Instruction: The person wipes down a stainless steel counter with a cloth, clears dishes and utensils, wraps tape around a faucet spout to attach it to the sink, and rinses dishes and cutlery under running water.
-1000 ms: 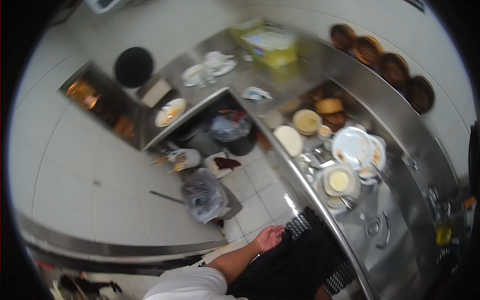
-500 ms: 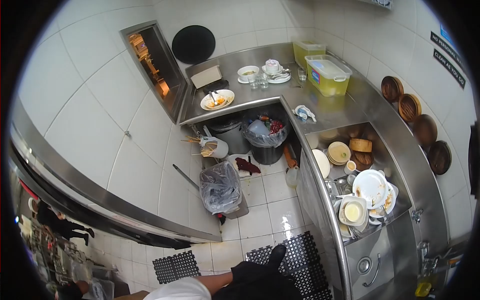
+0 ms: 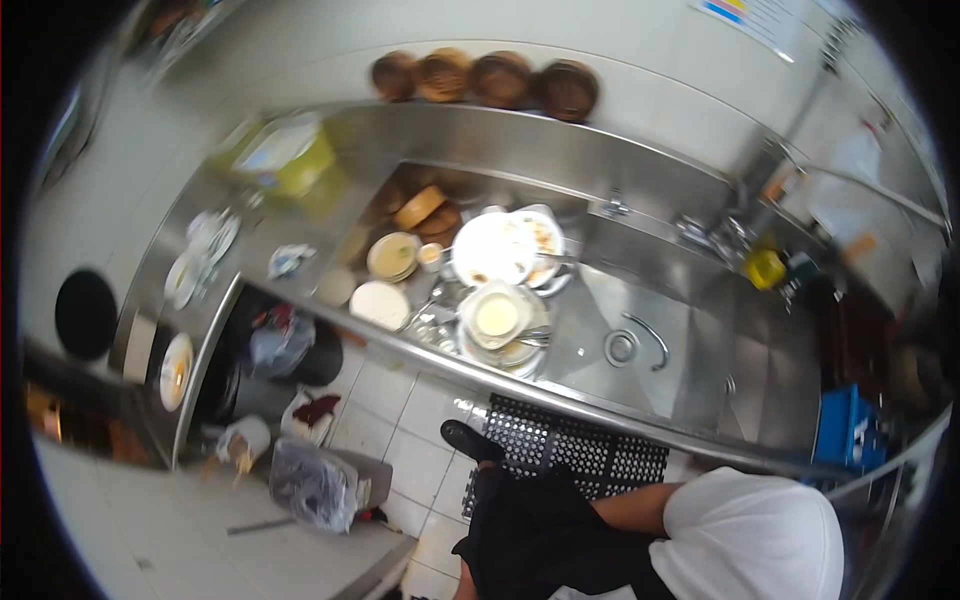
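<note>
Neither of my hands shows in the current view. Part of a bare forearm (image 3: 633, 507) comes out of a white sleeve and passes out of sight behind dark clothing. Beyond my body is a steel sink (image 3: 640, 310). Its left part holds stacked white plates (image 3: 490, 248) with food scraps, a square bowl (image 3: 497, 315) with pale yellow contents, round beige dishes (image 3: 393, 257), a white round plate (image 3: 379, 304), glasses, cutlery and a bamboo steamer (image 3: 419, 207).
A blue container (image 3: 850, 430) stands at the right end. Four round baskets (image 3: 500, 80) line the wall. Lined bins (image 3: 312, 487) stand below the counter at left; a black mat (image 3: 575, 450) lies on the floor. A yellow-green tub (image 3: 290, 160) sits on the counter.
The view has swung right, bringing the whole sink and the blue container into sight. The hand seen one second ago no longer shows.
</note>
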A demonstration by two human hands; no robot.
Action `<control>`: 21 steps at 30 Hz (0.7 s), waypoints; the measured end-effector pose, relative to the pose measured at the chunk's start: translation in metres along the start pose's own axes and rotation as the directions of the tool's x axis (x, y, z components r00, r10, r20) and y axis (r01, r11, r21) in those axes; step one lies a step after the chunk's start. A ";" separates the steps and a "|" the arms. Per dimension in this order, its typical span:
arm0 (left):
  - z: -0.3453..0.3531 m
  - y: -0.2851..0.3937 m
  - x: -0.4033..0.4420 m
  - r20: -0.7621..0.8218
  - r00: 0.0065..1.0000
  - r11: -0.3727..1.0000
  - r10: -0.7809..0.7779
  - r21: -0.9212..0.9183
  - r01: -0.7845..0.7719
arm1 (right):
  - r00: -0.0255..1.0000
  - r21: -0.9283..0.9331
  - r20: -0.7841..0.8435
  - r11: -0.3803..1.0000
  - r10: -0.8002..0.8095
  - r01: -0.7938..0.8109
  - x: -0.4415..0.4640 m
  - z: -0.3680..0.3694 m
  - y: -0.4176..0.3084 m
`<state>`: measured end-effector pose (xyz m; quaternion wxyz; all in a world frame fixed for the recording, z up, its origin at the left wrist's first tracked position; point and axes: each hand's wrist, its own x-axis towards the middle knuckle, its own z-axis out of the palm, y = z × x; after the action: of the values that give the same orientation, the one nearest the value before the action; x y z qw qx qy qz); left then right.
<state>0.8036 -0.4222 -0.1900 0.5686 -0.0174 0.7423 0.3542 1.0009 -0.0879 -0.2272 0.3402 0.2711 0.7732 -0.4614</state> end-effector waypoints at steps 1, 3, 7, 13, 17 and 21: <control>0.002 0.009 0.004 0.011 1.000 1.000 0.013 0.023 -0.013 | 1.000 0.016 -0.006 1.000 0.009 -0.009 -0.002 0.000 0.000; 0.002 0.028 0.007 0.033 0.999 0.997 0.036 0.064 -0.038 | 0.999 0.048 -0.011 0.998 0.031 -0.031 -0.008 -0.004 -0.003; -0.012 0.063 0.010 0.077 0.995 0.983 0.067 0.167 -0.079 | 0.996 0.145 -0.054 0.987 0.070 -0.062 -0.018 -0.022 -0.003; -0.123 0.079 0.033 0.290 0.941 0.838 0.176 0.456 -0.298 | 0.962 0.247 -0.085 0.941 0.259 -0.231 -0.094 -0.105 0.081; -0.217 0.165 0.047 0.108 0.929 0.867 0.355 0.333 -0.370 | 0.727 -0.165 0.578 0.926 0.371 -0.341 -0.209 -0.215 0.043; -0.169 0.428 0.015 0.008 0.687 0.671 0.726 0.211 -0.711 | 0.913 0.693 0.408 0.656 -0.016 -0.298 -0.286 -0.339 0.001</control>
<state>0.4740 -0.1889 0.0316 0.3529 0.3188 0.7417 0.4730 1.0856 0.1866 0.1102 0.3780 0.3517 0.4126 -0.7505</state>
